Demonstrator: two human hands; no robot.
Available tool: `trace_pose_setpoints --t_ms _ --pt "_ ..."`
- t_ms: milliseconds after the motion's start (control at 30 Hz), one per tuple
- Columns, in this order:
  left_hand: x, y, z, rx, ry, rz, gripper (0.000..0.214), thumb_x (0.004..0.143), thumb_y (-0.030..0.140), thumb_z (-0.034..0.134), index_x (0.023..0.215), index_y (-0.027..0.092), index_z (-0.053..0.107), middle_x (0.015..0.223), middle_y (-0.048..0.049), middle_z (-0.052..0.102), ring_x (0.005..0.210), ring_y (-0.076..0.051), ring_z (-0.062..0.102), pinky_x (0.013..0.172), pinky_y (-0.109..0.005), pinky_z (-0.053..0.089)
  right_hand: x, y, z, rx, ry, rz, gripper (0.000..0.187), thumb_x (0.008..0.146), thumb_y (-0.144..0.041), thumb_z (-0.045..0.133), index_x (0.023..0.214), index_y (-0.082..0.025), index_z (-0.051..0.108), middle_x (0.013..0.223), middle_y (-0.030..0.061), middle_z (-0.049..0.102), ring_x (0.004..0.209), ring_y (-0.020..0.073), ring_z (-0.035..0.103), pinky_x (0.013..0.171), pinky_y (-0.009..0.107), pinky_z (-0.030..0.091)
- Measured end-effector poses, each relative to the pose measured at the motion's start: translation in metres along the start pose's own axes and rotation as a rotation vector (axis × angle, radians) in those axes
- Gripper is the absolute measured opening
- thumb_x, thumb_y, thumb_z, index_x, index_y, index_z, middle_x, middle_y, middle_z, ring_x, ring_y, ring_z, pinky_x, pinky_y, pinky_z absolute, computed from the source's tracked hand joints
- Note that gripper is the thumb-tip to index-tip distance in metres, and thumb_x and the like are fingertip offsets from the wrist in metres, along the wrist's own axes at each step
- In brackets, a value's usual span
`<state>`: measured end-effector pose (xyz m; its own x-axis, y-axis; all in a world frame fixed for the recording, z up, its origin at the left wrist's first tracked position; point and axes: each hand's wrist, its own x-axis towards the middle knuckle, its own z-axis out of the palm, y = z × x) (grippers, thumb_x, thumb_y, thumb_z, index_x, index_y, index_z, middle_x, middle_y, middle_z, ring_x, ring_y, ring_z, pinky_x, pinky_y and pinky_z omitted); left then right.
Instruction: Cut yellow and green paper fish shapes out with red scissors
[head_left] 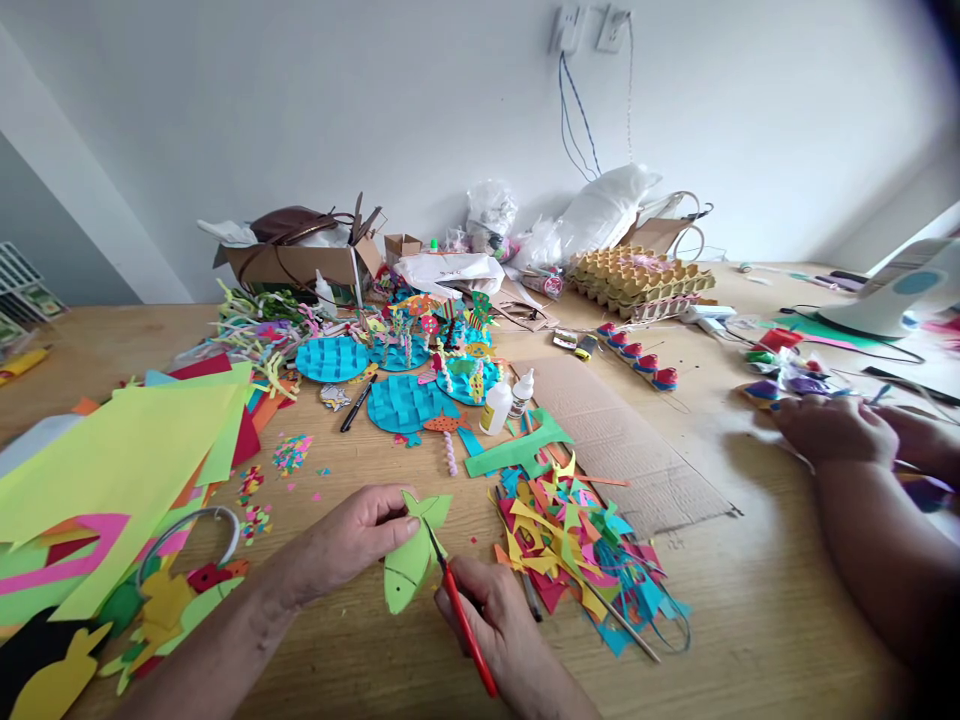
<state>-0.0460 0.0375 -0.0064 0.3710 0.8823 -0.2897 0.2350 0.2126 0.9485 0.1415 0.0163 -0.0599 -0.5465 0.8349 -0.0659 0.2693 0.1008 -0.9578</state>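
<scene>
My left hand pinches a light green paper fish near its tail, thumb on top. The fish has a drawn eye and a curved line behind the head. Closed round a pair of red-handled scissors, my right hand works at the fish's right edge. The dark blades lie against the paper by the tail; how far apart they stand I cannot tell. Just right of my right hand spreads a pile of coloured paper scraps.
Paper sheets lie at left. Ahead stand blue paper discs with decorations and white glue bottles. A cardboard sheet lies right of centre, egg trays behind it. At far right, another person's hands rest on craft pieces.
</scene>
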Motion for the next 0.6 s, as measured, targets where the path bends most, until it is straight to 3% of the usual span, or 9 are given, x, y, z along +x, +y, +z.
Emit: trace_pose_setpoints --t_ms 600 --pt "-0.0007 0.0048 0.0004 -0.02 -0.015 -0.026 0.026 0.076 0.042 0.056 0.076 0.016 0.058 0.07 0.0028 0.051 0.066 -0.013 0.045 0.062 -0.023 0.036 -0.0005 0.0001 -0.0006 -0.02 0.018 -0.057 0.042 0.086 -0.041 0.047 0.056 -0.019 0.028 0.052 -0.0066 0.024 0.049 0.008 0.025 0.044 0.022 0.018"
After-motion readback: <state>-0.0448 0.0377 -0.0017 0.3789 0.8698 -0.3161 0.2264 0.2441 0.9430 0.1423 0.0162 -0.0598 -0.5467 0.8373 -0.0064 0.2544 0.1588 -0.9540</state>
